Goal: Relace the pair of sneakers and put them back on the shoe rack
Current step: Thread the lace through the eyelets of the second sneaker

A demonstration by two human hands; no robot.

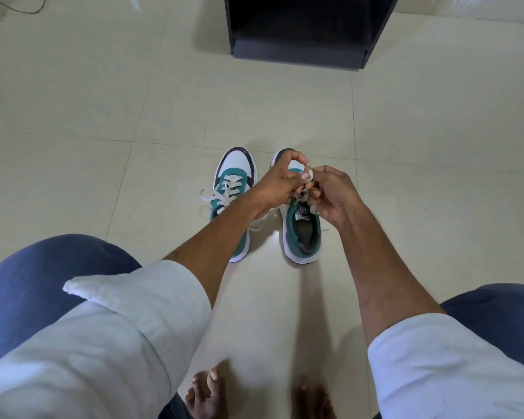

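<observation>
Pinching the white lace point(309, 174) between both hands, left hand point(280, 184) and right hand point(333, 196), I am threading the right-hand sneaker point(301, 234) on the floor.

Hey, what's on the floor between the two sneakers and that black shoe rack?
Nothing; in the head view only bare tile floor separates the sneakers from the shoe rack.

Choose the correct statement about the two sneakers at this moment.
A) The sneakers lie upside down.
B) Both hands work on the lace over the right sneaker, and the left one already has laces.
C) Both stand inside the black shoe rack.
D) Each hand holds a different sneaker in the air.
B: the left hand and right hand pinch the white lace over the right sneaker; the left sneaker shows crossed laces, on the floor.
</observation>
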